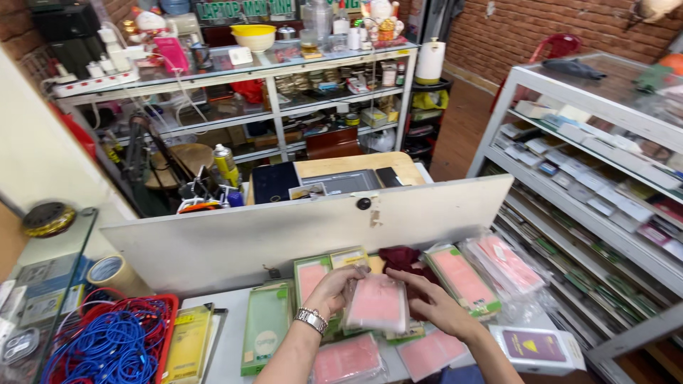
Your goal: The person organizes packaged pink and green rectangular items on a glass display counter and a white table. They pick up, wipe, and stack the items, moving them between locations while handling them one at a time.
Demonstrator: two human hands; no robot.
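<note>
Holding: both hands meet over the middle of the worktop (228,334) on one pink phone case in a clear sleeve (377,304).
Left hand: the left hand (334,288), a metal watch (311,320) at its wrist, has its fingers (351,279) clamped on the sleeve's upper left corner.
Right hand: the right hand (430,302) lies along the sleeve's right edge, fingers closed against it; whether the thumb is underneath cannot be told from this angle.
Position of item: the sleeve is raised just above a loose pile of similar pink packets (348,359), between the green boxed cases (267,327) and the pink boxed case (462,277).
Risk, slip: in my judgement the glossy film is slippery; a corner pinch could let the case slide out through an open end.
Risk, clutter: packets overlap near the front edge, so a sweep of a forearm could push the purple-printed white box (537,348) off it.
Risk, tangle: the blue and red cables (114,341) in the red basket sit well apart to the left, a minor hazard.
Materials: sleeve is thin, crinkled, reflective plastic; the case looks soft and matte; boxes are flat rigid card with clear windows.
Surroundings: a white panel (284,227) stands upright behind the pile; a roll of tape (107,270) is beside it.
</note>
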